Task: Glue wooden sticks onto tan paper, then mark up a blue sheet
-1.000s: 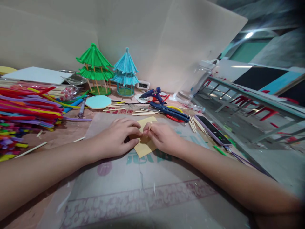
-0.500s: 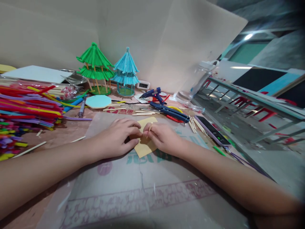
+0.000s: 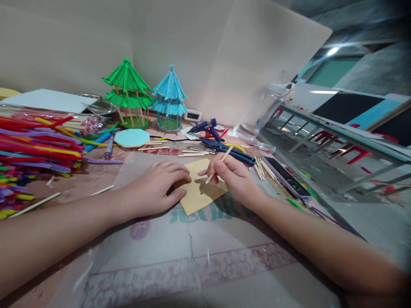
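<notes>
My right hand (image 3: 231, 176) pinches a short, thin wooden stick (image 3: 221, 162), which slants above a square yellow sheet of paper (image 3: 201, 194). The stick's lower end is just over the sheet; whether it touches I cannot tell. At the sheet's left edge lies my left hand (image 3: 162, 184), thumb and fingers apart, fingertips resting on the paper. Under the sheet is a translucent printed plastic sheet (image 3: 160, 256).
Behind stand a green pagoda model (image 3: 127, 94) and a blue one (image 3: 170, 100). A glue gun (image 3: 207, 127), dark-blue cutters (image 3: 229, 150), loose sticks (image 3: 192, 153) and a phone (image 3: 285, 176) lie beyond my hands. Pipe cleaners (image 3: 38, 145) are heaped left, near a pale-blue octagon (image 3: 132, 137).
My right hand has moved right and up, away from my left fingers, and the stick in it now shows at a slant. More of the yellow sheet is uncovered. My left hand has hardly moved.
</notes>
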A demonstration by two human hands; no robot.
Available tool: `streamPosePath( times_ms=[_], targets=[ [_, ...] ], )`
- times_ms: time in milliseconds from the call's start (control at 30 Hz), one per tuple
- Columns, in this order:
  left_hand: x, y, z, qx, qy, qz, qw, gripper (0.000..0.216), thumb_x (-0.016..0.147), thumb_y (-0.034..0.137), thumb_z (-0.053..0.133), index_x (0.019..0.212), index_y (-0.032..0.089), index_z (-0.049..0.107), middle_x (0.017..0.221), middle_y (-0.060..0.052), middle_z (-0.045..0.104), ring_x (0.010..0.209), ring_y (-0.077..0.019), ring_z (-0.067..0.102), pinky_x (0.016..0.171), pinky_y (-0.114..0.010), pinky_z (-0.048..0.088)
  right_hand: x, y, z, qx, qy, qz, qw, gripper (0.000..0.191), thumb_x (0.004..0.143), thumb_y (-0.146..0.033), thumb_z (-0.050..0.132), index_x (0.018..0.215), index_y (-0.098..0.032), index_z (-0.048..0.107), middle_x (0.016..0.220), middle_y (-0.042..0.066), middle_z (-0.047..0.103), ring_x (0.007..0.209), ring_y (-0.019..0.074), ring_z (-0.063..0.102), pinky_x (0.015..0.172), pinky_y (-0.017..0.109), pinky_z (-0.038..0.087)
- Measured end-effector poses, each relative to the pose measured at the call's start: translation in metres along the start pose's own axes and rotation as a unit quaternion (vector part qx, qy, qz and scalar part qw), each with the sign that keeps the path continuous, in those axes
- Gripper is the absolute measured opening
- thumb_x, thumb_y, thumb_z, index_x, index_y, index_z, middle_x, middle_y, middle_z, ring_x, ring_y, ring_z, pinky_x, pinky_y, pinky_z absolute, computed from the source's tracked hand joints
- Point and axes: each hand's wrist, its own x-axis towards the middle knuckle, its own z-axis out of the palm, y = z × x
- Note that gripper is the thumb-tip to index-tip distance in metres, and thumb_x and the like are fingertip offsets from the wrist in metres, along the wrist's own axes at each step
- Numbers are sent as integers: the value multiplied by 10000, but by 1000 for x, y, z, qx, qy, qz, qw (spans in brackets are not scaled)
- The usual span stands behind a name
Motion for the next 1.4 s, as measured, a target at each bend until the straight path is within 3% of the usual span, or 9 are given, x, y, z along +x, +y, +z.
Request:
streamPosePath(
  times_ms=[67,167,267,400,600,767,833,1033,1400],
  targets=[
    [-1,0,1,3,2,-5,1000,279,958,340,535,1172,210,657,1290,-85,669,1248,-295,560,1071,-502,424,-2,0,-3,70,-87,46,993,442,964,-616,549,800,-205,560,619,-42,528,581,115,522,641,266,463],
    [-2,-1,2,6,5,-2,1000,278,962,351,524,1160,199,646,1290,-95,668,1253,-299,562,1074,-507,421,-4,-1,-7,163,-222,126,953,461,939,-633,580,774,-203,554,543,-61,511,470,96,472,518,241,406],
    [-3,-1,2,8,7,-3,1000,275,958,351,530,1160,202,642,1296,-95,664,1256,-298,562,1078,-504,421,-6,-6,-8,197,-180,123,956,447,917,-620,625,767,-205,555,558,-64,535,470,85,490,502,225,406],
    [-3,-1,1,1,4,-2,1000,267,961,343,524,1157,203,638,1299,-98,657,1261,-293,555,1086,-504,419,-9,-13,-5,185,-242,142,942,447,921,-619,616,764,-203,572,561,-49,582,487,89,519,531,236,447],
    [-4,-1,3,-8,10,-7,1000,253,951,321,539,1149,200,639,1288,-93,651,1247,-293,556,1079,-509,429,-9,-4,2,252,-221,137,932,430,919,-586,650,783,-183,587,524,-42,603,459,91,562,450,196,391],
    [-4,0,4,-15,35,-3,999,215,904,237,578,1108,196,633,1224,-81,655,1187,-276,568,1051,-485,437,-4,5,9,269,-52,115,955,368,905,-512,706,826,-164,617,591,-7,684,500,79,592,525,182,449],
    [-3,2,2,-15,60,12,998,190,907,204,573,1085,202,637,1184,-67,659,1169,-261,566,1042,-465,428,-2,5,12,262,-29,108,959,351,893,-497,723,843,-167,615,643,18,722,545,100,640,543,193,467],
    [-2,9,-4,-13,137,75,988,87,983,298,600,1012,242,660,1104,-29,656,1099,-230,545,983,-407,396,2,4,17,273,-28,93,957,356,830,-465,802,866,-175,597,732,46,780,589,114,686,601,220,534],
    [-4,11,-8,-17,197,123,973,59,1002,194,579,997,228,627,1000,-12,659,1005,-199,551,946,-369,378,4,8,18,366,-33,148,918,302,775,-387,864,841,-170,664,712,25,775,587,101,697,608,192,545]
  ],
)
